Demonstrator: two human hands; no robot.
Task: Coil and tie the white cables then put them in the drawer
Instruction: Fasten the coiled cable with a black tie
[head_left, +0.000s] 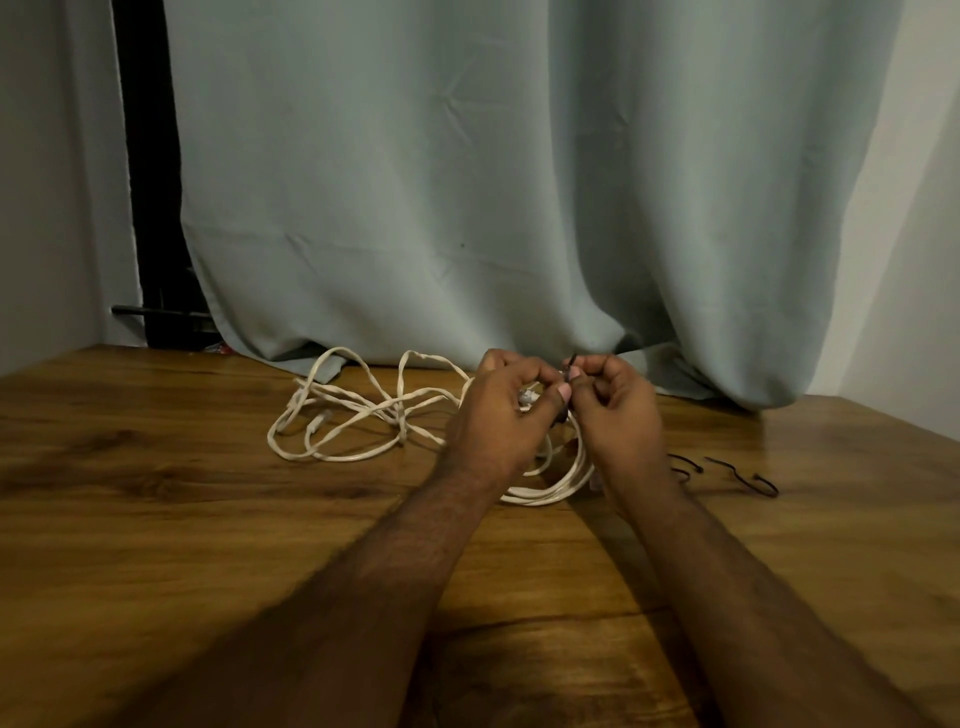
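Note:
A coiled white cable (558, 486) hangs from my left hand (506, 415), which grips its loops just above the table; the coil's lower part rests on the wood. My right hand (618, 410) pinches a thin black tie (571, 364) against the top of that coil, right beside my left thumb. A second white cable (353, 410) lies loose and tangled on the table to the left of my hands. No drawer is in view.
Two or three spare black ties (748, 475) lie on the wooden table (208, 519) to the right of my right wrist. A grey-green curtain (467, 182) hangs behind, its hem touching the table's far edge. White walls stand at both sides.

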